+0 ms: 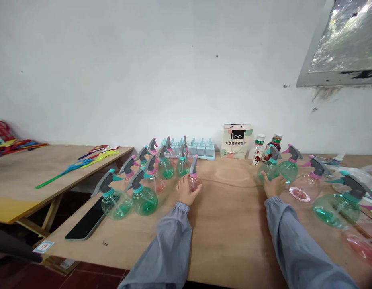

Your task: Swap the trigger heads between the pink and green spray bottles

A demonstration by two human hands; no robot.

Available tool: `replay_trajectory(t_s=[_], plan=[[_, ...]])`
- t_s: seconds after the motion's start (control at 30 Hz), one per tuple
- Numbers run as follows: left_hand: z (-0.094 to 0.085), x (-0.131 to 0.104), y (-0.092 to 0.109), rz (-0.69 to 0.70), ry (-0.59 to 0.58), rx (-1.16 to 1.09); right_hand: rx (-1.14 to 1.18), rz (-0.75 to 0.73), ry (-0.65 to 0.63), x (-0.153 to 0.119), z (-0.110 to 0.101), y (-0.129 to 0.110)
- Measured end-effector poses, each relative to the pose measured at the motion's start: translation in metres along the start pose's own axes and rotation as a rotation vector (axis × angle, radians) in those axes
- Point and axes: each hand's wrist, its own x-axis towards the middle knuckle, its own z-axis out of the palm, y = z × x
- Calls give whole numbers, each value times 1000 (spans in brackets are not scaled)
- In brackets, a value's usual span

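My left hand [187, 190] is wrapped round the lower part of a pink spray bottle [195, 179] that stands upright on the wooden table. Beside it on the left is a group of several pink and green spray bottles, among them a green one [144, 200] near the front. My right hand [273, 184] has its fingers round the front of a green spray bottle [268, 170]; another green bottle [288, 170] with a pink collar stands just behind its fingers. Further right are a pink bottle [305, 187] and a large green one [336, 209].
A black phone [86, 220] lies at the table's left edge. Along the wall are a light blue rack [205, 151], a paper bag [236, 141] and two drink bottles [258, 150]. Coloured strips [80, 163] lie on a second table [23, 172] across a gap.
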Motion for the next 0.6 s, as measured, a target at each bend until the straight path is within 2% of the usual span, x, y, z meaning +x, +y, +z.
replay_trajectory(t_s=[0.2,0.3,0.37,0.43,0.6], plan=[[3,-2,-3,48,-6,-62,-30,55,43,2,4,-9],[6,-4,-3,105,-9,-177,9,59,86,-15,-5,-21],[10,-8,0,146,-22,-288,93,-12,39,-35,-13,-38],[15,-14,6,179,-58,-375,250,-147,-121,-60,-22,-63],[28,-41,31,304,-164,-453,539,-372,-669,-119,-36,-141]])
